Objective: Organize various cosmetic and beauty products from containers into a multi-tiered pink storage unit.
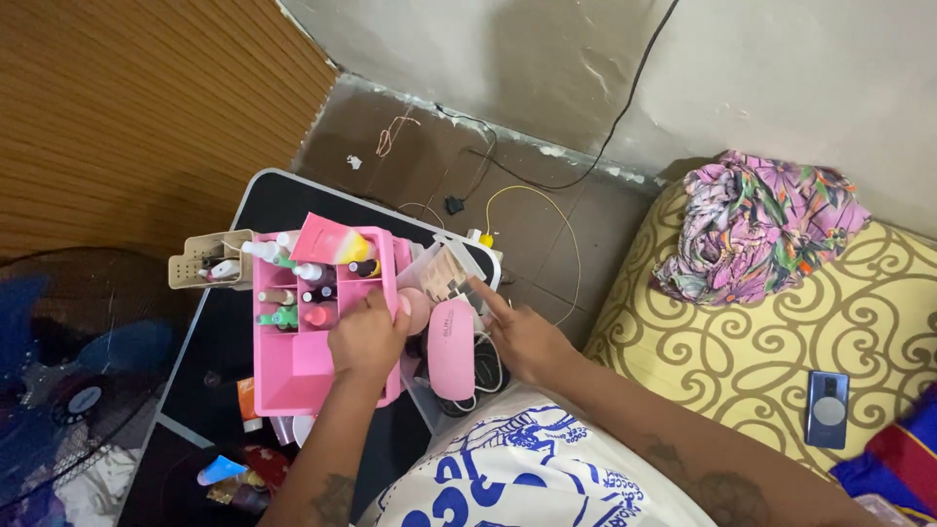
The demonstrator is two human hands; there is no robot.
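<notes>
Black tabletop (pixel 264 200) carries a pink organiser (pixel 293 366); left hand (pixel 366 337), grip clamped, holds its three-o'clock rim; right hand (pixel 517 332), fingers apart, rests just beside a pink nail lamp (pixel 451 348).

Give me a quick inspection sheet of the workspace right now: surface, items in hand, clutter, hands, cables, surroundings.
Surface: black table with a pale edge, crowded.
Job's things: pink organizer tray with small bottles in its compartments; pink dome-shaped device beside it.
Clutter: beige slotted holder at the table's far edge; tubes and small items at the near end.
Hands: left hand rests on the tray's right rim; right hand reaches to the clear container, fingers extended.
Cables: black cable down the wall and over the floor; yellow wire on the floor.
Surroundings: patterned yellow bedding, floral cloth, phone, fan.
</notes>
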